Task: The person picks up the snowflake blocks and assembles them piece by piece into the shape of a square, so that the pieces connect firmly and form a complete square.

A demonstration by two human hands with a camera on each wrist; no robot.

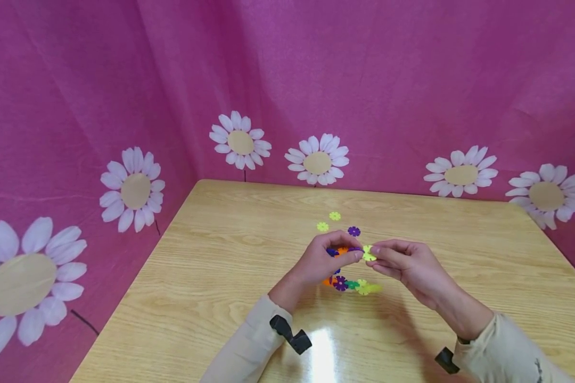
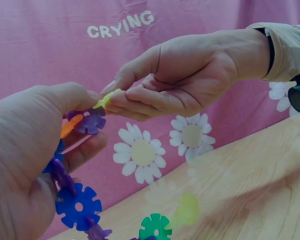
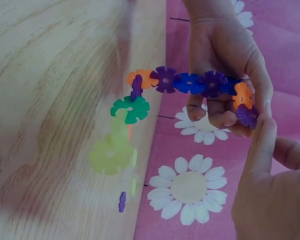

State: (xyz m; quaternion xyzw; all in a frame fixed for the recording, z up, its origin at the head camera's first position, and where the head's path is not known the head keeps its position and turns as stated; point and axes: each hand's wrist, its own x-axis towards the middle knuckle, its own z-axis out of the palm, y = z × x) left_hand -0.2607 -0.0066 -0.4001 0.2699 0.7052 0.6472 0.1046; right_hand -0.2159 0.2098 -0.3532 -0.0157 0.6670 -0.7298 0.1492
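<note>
My left hand (image 1: 316, 260) holds a chain of interlocked flower-shaped plastic discs by one end, with thumb and fingers around its last pieces. At that end, a purple disc (image 2: 92, 120) follows an orange one (image 2: 70, 126). Between thumb and fingers of my right hand (image 1: 419, 268) is a yellow disc (image 1: 368, 254), its edge right at the purple disc. From the left hand the chain curves round through blue (image 2: 67, 216), purple (image 1: 340, 283), orange and green (image 3: 137, 114) discs. Its other end has yellow discs (image 3: 110, 157), lower and nearer my body.
Beyond the hands, two loose yellow discs (image 1: 334, 216) and a loose purple disc (image 1: 354, 231) lie on the wooden table (image 1: 220, 255). A pink curtain (image 1: 388, 80) with printed daisies closes off the back and left sides.
</note>
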